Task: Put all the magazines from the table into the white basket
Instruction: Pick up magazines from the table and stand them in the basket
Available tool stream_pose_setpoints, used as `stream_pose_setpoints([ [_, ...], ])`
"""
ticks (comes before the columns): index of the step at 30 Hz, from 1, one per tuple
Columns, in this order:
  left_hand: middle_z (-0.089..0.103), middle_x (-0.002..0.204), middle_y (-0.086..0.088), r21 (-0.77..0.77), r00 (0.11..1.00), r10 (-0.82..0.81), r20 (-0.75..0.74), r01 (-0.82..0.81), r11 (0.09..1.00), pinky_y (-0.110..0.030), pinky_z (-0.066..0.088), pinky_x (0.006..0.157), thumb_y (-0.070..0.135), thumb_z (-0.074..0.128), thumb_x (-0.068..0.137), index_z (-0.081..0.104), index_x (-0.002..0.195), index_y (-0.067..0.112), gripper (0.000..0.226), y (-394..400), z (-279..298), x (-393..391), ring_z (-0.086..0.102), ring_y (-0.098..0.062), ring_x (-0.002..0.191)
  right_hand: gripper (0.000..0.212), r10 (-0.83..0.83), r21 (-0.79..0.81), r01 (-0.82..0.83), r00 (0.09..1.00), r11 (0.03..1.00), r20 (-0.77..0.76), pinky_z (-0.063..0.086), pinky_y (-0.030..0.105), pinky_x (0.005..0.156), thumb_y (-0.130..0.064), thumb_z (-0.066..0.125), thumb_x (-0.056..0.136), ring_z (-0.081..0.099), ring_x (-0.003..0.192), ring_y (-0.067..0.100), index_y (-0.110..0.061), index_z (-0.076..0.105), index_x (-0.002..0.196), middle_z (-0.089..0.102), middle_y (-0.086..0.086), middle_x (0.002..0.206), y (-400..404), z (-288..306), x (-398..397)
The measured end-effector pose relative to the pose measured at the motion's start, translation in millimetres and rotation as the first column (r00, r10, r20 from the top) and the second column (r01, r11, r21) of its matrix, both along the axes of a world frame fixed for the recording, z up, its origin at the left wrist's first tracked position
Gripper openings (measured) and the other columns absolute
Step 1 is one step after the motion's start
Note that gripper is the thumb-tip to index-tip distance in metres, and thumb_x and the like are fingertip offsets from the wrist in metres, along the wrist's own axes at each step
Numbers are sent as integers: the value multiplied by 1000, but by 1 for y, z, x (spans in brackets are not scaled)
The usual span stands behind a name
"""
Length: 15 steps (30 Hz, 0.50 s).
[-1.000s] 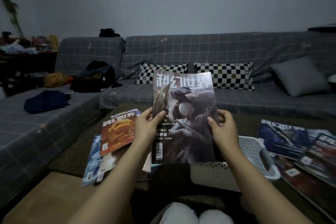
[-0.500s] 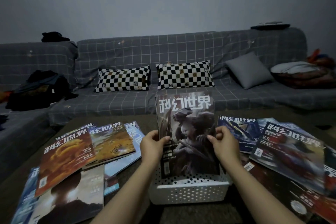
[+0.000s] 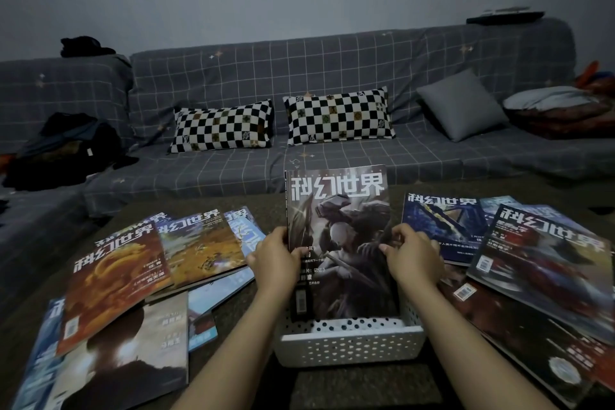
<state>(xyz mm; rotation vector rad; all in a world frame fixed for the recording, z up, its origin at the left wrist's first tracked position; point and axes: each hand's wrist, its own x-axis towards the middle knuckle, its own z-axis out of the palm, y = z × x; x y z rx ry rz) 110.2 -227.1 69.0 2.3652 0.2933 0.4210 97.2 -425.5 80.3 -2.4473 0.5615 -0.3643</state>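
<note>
Magazine with a grey armoured figure on its glossy cover (image 3: 339, 236) stands upright between my two hands, its lower edge down inside the white perforated plastic basket (image 3: 349, 341). My left hand (image 3: 274, 260) curls round the magazine's left edge, thumb on the front. My right hand (image 3: 411, 256) pinches the right edge the same way, thumb lying across the cover and the other fingers behind it. So both hands are clamped on this one magazine, holding it vertical with the cover facing me.

The basket sits on the dark brown table (image 3: 362, 383), its near wall facing me. Left of the basket lies a loose overlapping spread of magazines: an orange-covered one (image 3: 113, 280) on top, a yellow-brown one (image 3: 203, 250) just beside it towards the basket, pale blue ones beneath, and a dark one with a bright glow (image 3: 133, 356) nearest me. Right of the basket lies another overlapping heap, with a deep blue cover (image 3: 442, 226) closest to it, a red and blue cover (image 3: 545, 263) farther right, and dark reddish covers below them.

Beyond the basket, past the table's far edge, stands a grey checked sofa (image 3: 332, 60) carrying two black-and-white chequered cushions (image 3: 339, 115) and a plain grey cushion (image 3: 461, 105).
</note>
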Motion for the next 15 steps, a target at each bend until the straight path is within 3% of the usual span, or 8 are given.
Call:
stream_pose_setpoints([
  [7, 68, 113, -1, -50, 987, -26, -162, 18, 999, -44, 36, 102, 33, 67, 85, 61, 113, 19, 32, 10, -5, 7, 59, -26, 109, 31, 9, -69, -11, 1000, 998, -23, 35, 39, 96, -34, 56, 89, 40, 119, 27, -28, 57, 119, 53, 5, 127, 3, -5, 3],
  [11, 66, 115, -6, -13, 971, -46, -235, 45, 999, -45, 42, 99, 33, 69, 83, 59, 116, 13, 40, 12, -5, 8, 59, -29, 109, 33, 9, -127, -14, 999, 992, -36, 33, 37, 97, -35, 56, 89, 39, 118, 27, -27, 58, 120, 52, 5, 129, 3, -8, 3],
  [15, 61, 123, -6, 62, 968, -53, -246, 70, 996, -41, 37, 99, 35, 68, 83, 55, 123, 15, 46, 13, -1, 0, 56, -28, 114, 38, 20, -172, -27, 999, 985, -40, 32, 37, 97, -40, 57, 88, 40, 119, 27, -29, 56, 124, 52, 5, 130, 5, -6, -1],
])
